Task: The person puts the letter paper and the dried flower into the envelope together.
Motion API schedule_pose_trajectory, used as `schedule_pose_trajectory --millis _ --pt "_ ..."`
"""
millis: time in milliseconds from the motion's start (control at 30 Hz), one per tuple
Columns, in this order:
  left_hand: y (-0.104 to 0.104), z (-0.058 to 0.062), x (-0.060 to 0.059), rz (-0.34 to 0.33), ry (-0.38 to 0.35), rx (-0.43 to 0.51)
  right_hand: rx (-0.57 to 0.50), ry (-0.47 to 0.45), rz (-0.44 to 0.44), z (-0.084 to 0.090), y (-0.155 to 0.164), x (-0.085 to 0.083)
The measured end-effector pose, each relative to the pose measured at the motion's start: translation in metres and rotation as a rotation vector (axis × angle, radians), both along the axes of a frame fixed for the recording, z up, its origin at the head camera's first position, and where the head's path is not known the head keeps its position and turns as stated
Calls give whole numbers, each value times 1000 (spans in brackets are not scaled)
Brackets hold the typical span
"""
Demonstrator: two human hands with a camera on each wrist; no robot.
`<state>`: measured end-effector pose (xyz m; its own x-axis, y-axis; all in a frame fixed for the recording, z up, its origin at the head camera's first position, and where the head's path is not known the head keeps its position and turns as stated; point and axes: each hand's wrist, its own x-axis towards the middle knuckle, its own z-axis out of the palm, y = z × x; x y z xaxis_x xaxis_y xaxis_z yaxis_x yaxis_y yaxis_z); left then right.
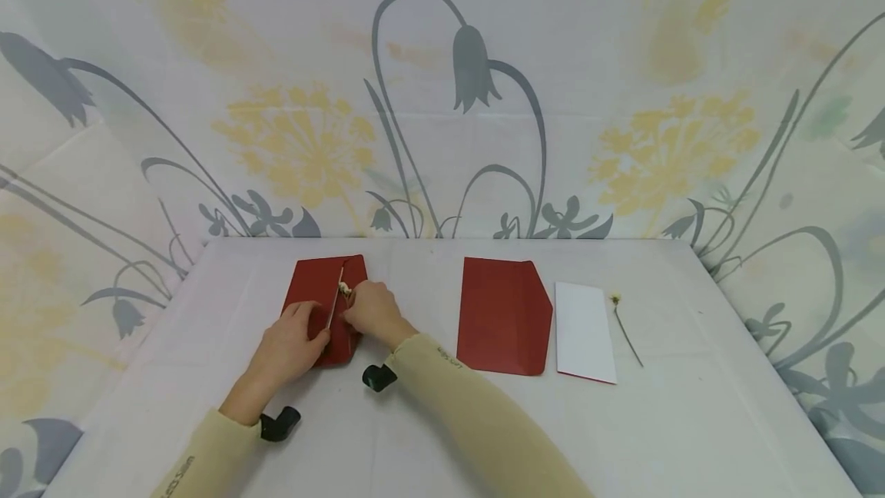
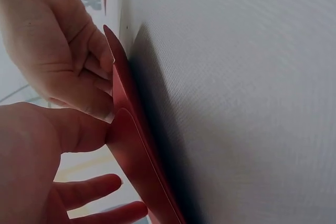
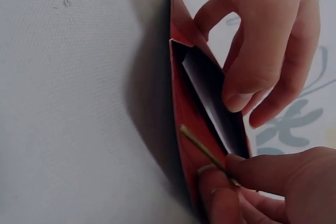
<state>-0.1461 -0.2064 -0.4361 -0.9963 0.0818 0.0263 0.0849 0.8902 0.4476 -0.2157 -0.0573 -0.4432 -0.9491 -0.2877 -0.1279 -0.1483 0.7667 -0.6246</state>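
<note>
A red envelope [image 1: 304, 287] lies on the left of the table with its pocket gaping; the edge of a white card [image 3: 210, 108] shows inside. My left hand [image 1: 292, 344] rests over the front panel, its thumb at the pocket's edge and its other fingers spread. At the mouth of the pocket, my right hand [image 1: 376, 315] pinches the thin stem of a small dried flower [image 1: 345, 289] between thumb and fingers. The stem [image 3: 202, 148] crosses the envelope's opening in the right wrist view, with its gripped part hidden by the fingertips.
To the right lie a second red envelope [image 1: 503, 317] with its flap unfolded, a white folded card [image 1: 585, 333] with a red edge, and another dried flower [image 1: 626, 333]. Flower-patterned fabric [image 1: 442, 98] hangs behind the white table [image 1: 429, 436].
</note>
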Motion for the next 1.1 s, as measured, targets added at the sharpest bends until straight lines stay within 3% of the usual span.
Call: schedule_pose_trajectory --millis 367,633,967,1100 --pt "-4 2 4 10 9 14 -101 1 -80 -13 -9 -1" --pt "-3 -1 2 16 4 15 -149 -17 -69 -17 -1 -1" --pt "-1 -1 1 8 8 6 -265 -85 -59 -17 6 -1" --pt "0 -1 0 1 14 -1 -363 -175 -70 -15 6 -5"
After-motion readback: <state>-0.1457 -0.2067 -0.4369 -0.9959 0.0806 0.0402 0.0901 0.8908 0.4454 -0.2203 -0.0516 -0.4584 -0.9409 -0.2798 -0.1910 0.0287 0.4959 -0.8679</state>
